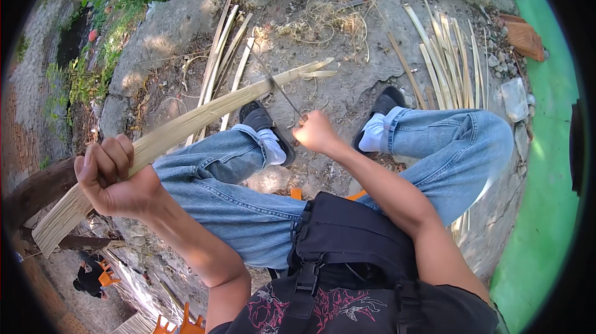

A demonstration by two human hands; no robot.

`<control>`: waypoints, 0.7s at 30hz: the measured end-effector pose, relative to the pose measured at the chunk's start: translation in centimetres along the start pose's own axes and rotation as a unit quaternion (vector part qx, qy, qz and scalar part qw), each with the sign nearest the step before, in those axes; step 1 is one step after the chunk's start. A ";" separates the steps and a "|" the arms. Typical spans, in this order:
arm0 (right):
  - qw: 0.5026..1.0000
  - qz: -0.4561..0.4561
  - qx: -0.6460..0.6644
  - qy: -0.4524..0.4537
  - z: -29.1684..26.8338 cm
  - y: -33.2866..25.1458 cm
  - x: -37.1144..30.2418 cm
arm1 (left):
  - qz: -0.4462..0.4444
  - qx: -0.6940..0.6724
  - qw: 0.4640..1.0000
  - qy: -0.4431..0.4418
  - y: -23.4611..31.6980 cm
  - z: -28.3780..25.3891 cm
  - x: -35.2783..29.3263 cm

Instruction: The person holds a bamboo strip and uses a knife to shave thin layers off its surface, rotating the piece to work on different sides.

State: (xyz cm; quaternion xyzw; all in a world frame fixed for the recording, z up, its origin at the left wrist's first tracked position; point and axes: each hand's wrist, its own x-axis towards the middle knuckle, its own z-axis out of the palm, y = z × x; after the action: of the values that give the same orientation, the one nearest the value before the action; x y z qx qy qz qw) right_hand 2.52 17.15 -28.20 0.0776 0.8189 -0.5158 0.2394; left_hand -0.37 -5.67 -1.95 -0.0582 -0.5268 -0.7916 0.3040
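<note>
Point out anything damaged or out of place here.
The pale strip in the left hand is split at its far end, a thin sliver standing apart. Beyond it, curly shavings lie tangled, unlike the straight strips nearby.

2 bent arms (391,182): left hand (115,176) clenched out to the side, right hand (315,131) curled tight in front.

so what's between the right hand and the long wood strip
The knife: in the head view it spans the stretch from the right hand to the wood strip.
</note>
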 end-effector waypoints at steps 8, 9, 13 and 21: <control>0.997 0.051 -0.059 0.014 -1.2 1.9 0.9 | -0.003 0.007 1.000 -0.001 0.8 1.0 -0.7; 0.988 0.123 -0.084 0.032 -2.3 6.1 3.1 | -0.006 0.012 1.000 0.013 0.2 1.1 -0.7; 0.996 0.062 -0.035 0.051 0.0 3.0 1.8 | 0.000 0.045 0.998 0.047 0.6 0.2 -0.7; 0.998 -0.047 -0.044 -0.022 0.2 -4.5 -2.4 | 0.018 0.048 0.998 0.044 1.1 0.1 -0.1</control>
State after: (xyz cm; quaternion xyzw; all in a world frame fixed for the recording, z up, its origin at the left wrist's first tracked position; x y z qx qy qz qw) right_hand 3.01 15.19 -23.49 0.0167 0.8381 -0.4914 0.2362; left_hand 0.31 -5.82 -1.03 -0.0182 -0.5491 -0.7618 0.3432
